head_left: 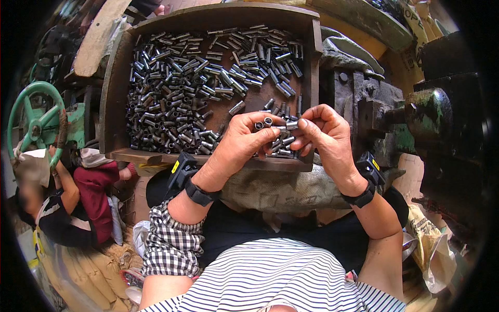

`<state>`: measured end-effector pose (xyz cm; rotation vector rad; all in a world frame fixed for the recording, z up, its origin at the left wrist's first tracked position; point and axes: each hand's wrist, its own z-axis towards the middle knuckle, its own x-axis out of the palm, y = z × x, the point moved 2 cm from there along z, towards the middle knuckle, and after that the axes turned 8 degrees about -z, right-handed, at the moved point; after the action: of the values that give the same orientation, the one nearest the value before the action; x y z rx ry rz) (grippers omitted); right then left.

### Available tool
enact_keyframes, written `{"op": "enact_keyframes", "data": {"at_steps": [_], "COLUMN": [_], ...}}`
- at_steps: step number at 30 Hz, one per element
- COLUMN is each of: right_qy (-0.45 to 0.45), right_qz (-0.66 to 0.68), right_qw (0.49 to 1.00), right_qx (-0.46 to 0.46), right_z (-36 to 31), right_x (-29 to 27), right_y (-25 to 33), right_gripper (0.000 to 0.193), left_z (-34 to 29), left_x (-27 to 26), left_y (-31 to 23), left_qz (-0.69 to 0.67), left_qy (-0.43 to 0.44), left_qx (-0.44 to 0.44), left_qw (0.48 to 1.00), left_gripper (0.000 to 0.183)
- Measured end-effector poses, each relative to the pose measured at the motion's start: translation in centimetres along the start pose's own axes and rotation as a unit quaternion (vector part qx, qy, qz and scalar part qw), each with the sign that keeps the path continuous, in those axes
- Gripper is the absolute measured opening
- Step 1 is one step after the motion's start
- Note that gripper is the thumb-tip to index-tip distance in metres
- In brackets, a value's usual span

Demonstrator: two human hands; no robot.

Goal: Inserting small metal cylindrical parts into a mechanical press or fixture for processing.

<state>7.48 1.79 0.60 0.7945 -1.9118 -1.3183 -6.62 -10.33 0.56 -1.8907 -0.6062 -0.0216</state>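
Both of my hands meet over the near right part of a wooden tray (208,11) full of short metal tubes (166,99). In the curled fingers of my left hand (240,139) are a couple of tubes (263,124), their round open ends facing up. My right hand (327,136) pinches a shiny short tube (291,126) between thumb and fingertips, close to the left fingertips. Below the hands, more tubes lie loose in the tray, partly hidden by my fingers.
Dark greasy machinery (442,114) with a round spindle stands close on the right. A green handwheel (36,122) is at the far left, with another person (67,208) seated beneath it. Sacking (286,187) hangs below the tray's near edge.
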Motion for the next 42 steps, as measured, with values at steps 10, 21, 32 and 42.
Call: {"op": "enact_keyframes", "data": {"at_steps": [10, 21, 32, 42], "right_qy": [-0.008, 0.005, -0.042, -0.093], "right_qz": [0.009, 0.099, 0.030, -0.094], "right_qw": [0.999, 0.990, 0.999, 0.988], "right_qx": [0.034, 0.096, 0.001, -0.083], "right_z": [0.1, 0.2, -0.5, -1.7], "right_x": [-0.2, 0.0, 0.8, 1.6], "right_y": [-0.7, -0.9, -0.5, -0.3], "right_gripper": [0.017, 0.018, 0.016, 0.012], "left_z": [0.2, 0.2, 0.2, -0.2], "left_x": [0.0, 0.1, 0.4, 0.9], "left_y": [0.8, 1.1, 0.9, 1.6], "left_qz": [-0.194, -0.209, -0.293, -0.369], "left_qy": [-0.013, -0.023, -0.009, -0.023], "left_qx": [-0.008, -0.020, -0.067, -0.117], "left_qw": [0.981, 0.977, 0.954, 0.922], "left_gripper": [0.020, 0.018, 0.013, 0.009]}}
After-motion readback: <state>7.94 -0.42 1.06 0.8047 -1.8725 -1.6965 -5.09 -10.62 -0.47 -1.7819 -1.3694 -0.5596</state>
